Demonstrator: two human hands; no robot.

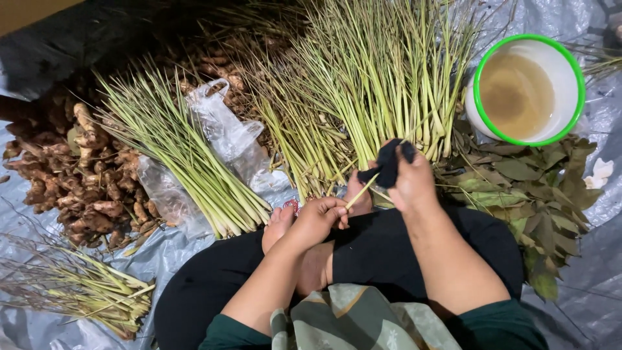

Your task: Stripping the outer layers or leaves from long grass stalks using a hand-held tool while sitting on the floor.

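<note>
My left hand (pixel 319 219) pinches the thick end of a single lemongrass stalk (pixel 360 192) over my lap. My right hand (pixel 411 183) grips a dark cloth (pixel 389 163) wrapped around the same stalk further up. The stalk runs up and to the right into a big heap of lemongrass (pixel 369 84) that fans out ahead of me. A bare foot (pixel 280 223) shows beside my left hand.
A tidy lemongrass bundle (pixel 188 155) lies left on clear plastic bags (pixel 223 133). Ginger roots (pixel 78 175) pile at far left, trimmed scraps (pixel 84 288) at lower left. Dried leaves (pixel 531 194) lie right, below a green-rimmed white bowl (pixel 576 71) of cloudy water. Grey tarp (pixel 596 279) covers the ground.
</note>
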